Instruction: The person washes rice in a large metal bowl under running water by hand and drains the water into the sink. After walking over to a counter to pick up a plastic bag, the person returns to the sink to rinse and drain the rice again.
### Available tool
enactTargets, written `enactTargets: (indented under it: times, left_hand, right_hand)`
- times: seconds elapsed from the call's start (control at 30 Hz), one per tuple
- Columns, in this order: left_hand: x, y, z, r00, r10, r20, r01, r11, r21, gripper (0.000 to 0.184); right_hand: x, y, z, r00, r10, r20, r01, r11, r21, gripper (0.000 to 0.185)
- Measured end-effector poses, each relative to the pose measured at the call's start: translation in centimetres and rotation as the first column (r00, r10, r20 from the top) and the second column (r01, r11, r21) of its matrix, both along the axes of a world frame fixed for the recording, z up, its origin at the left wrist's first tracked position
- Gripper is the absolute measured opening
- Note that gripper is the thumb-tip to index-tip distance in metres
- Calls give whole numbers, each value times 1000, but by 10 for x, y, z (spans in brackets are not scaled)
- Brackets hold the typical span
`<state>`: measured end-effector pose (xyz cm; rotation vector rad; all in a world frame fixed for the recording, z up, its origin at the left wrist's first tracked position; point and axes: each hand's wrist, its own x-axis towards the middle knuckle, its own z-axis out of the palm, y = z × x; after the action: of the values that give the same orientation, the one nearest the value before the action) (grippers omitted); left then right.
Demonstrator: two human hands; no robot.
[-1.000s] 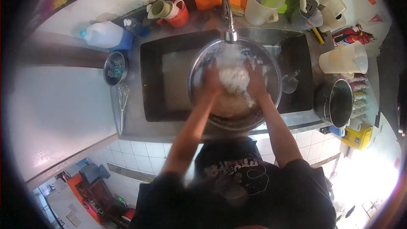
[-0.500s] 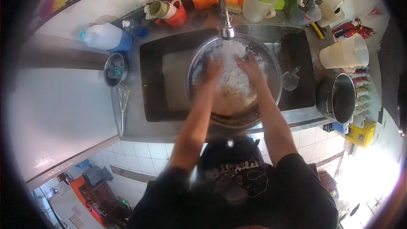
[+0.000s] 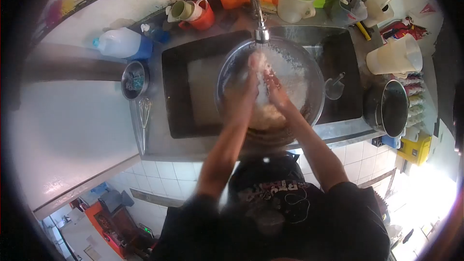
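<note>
A large round metal bowl (image 3: 321, 84) stands in the sink beneath the tap (image 3: 261, 35). Inside it lie white grains (image 3: 296, 89) that look like rice, in cloudy water. My left hand (image 3: 255, 70) is under the tap over the bowl, smeared by motion, so its fingers are hard to read. Close beside it, my right hand (image 3: 275, 89) has its fingers stretched out toward the tap, with white grains stuck to them. Whether the two palms touch cannot be made out.
A whisk (image 3: 144, 118) and a small metal bowl (image 3: 135, 80) lie left of the sink (image 3: 176, 96). A clear cup (image 3: 334, 88) is to the bowl's right. A pot (image 3: 392, 108) and a plastic jug (image 3: 396, 57) stand at right. Mugs, a bottle and a measuring jug line the back.
My hands were apart in the white grains; now they are close together beneath the tap, higher over the bowl. The white heap has spread out in the water. The view has shifted slightly.
</note>
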<state>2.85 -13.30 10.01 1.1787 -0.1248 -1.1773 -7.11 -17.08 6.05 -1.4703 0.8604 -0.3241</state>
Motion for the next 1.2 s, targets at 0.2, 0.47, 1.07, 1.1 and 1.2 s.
enactTargets:
  times: [0.2,0.47,1.07,1.1,1.2]
  left_hand:
    - [51,19,-53,-289,-356,889,275,858,433,46]
    - [6,29,-17,303,-554,775,-227,748,623,48]
    - [-25,22,-42,993,1,-119,-19,989,-144,48]
    - [-14,17,-47,992,4,-127,-22,990,-140,48]
    - [33,1,-56,521,-275,808,286,948,138,50]
  right_hand:
    - [-38,8,49,916,354,-188,-398,751,-527,70]
    - [-22,-47,-1,736,-63,-674,-347,820,-455,70]
    - [-5,-7,25,954,-270,131,222,929,297,50]
    - [-17,6,45,977,-166,134,106,923,369,56]
    - [-48,21,11,952,295,-85,-306,895,-324,69]
